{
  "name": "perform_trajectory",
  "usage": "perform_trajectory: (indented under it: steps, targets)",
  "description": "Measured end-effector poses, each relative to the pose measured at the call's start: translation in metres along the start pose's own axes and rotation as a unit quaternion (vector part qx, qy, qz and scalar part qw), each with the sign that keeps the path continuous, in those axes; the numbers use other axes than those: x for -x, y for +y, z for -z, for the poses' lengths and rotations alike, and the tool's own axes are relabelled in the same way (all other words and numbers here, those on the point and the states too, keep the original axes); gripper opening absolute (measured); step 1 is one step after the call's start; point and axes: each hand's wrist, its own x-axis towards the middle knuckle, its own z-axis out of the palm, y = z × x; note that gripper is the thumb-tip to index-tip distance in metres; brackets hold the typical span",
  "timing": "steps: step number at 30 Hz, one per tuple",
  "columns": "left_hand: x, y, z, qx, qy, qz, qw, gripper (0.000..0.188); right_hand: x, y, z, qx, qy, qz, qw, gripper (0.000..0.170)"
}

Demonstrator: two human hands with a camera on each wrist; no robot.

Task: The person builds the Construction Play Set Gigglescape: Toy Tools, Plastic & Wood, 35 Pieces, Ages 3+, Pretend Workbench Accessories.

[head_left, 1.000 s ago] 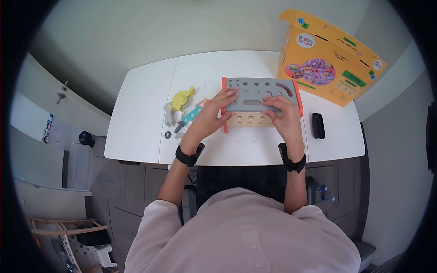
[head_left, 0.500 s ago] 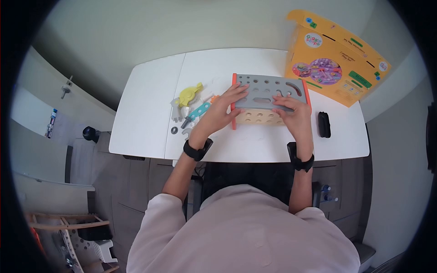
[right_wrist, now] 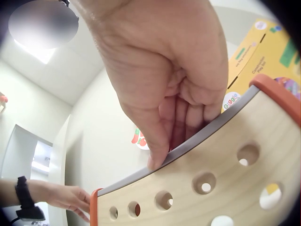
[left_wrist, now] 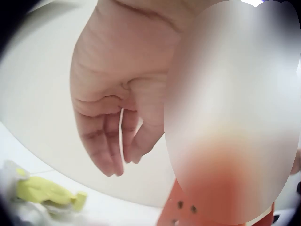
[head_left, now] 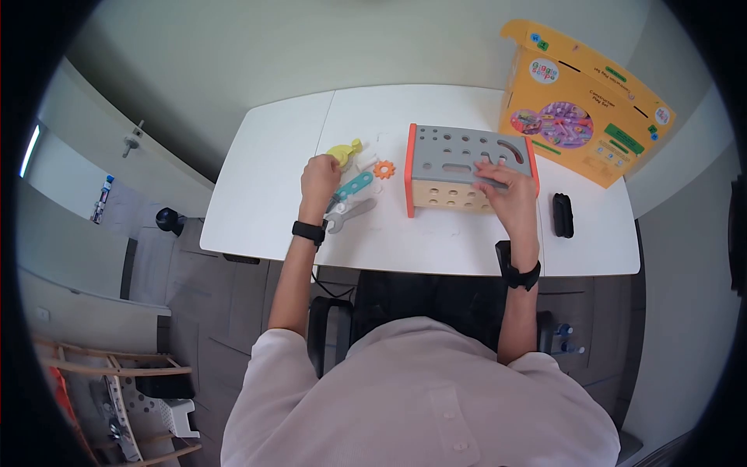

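Note:
My right hand (head_left: 510, 191) rests fingers on the grey holed top of a toy workbench (head_left: 436, 149), thumb at its front edge. In the right wrist view the thumb presses that edge, above the wooden holed front panel (right_wrist: 183, 190). Left of the bench, my left hand (head_left: 317, 185) hovers over loose toy parts, fingers bent downward with nothing seen between them. A yellow toy piece (head_left: 346, 150) lies just beyond it. Close by are a teal holed strip (head_left: 356, 183), an orange gear (head_left: 384, 170) and a grey wrench (head_left: 354, 215). Some parts are hidden under the left hand.
A yellow play-set box (head_left: 599, 117) stands at the back right of the white table (head_left: 443, 245). Right of the bench lies a small black case (head_left: 563, 215). The near table edge runs just in front of the person's body.
My left hand has let go of the workbench's left side and moved left over the loose parts. The orange gear and wrench now show more fully. The right hand stays on the bench.

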Motion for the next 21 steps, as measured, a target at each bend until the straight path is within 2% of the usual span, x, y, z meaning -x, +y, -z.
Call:
perform_trajectory:
  steps: [2,12,15,16,18,19,21]
  targets:
    - [0.003,-0.004,-0.007,-0.094,0.0,0.062,0.994,0.017,-0.004,0.001,0.0,-0.002,0.006,-0.001,1.0,0.022]
    - [0.003,-0.015,-0.041,-0.123,-0.012,0.069,0.99,0.005,-0.001,-0.003,0.001,0.007,0.006,0.004,1.0,0.023]
    - [0.002,-0.015,-0.033,-0.105,0.061,0.02,0.992,0.006,-0.001,-0.002,0.001,-0.001,0.009,0.005,1.0,0.023]
    - [0.002,-0.008,-0.022,-0.106,0.059,0.02,0.992,0.006,-0.001,-0.002,0.0,-0.003,0.009,0.004,1.0,0.023]
    - [0.006,0.009,0.005,-0.029,0.02,0.01,0.999,0.007,-0.001,-0.001,-0.001,-0.003,0.012,0.001,1.0,0.022]
    - [0.007,0.004,0.007,-0.033,0.015,0.013,0.999,0.007,0.0,-0.001,-0.002,-0.003,0.017,0.0,1.0,0.022]
    - [0.009,-0.009,0.013,0.029,-0.036,-0.061,0.997,0.017,0.0,-0.003,-0.002,-0.004,0.012,-0.001,1.0,0.022]
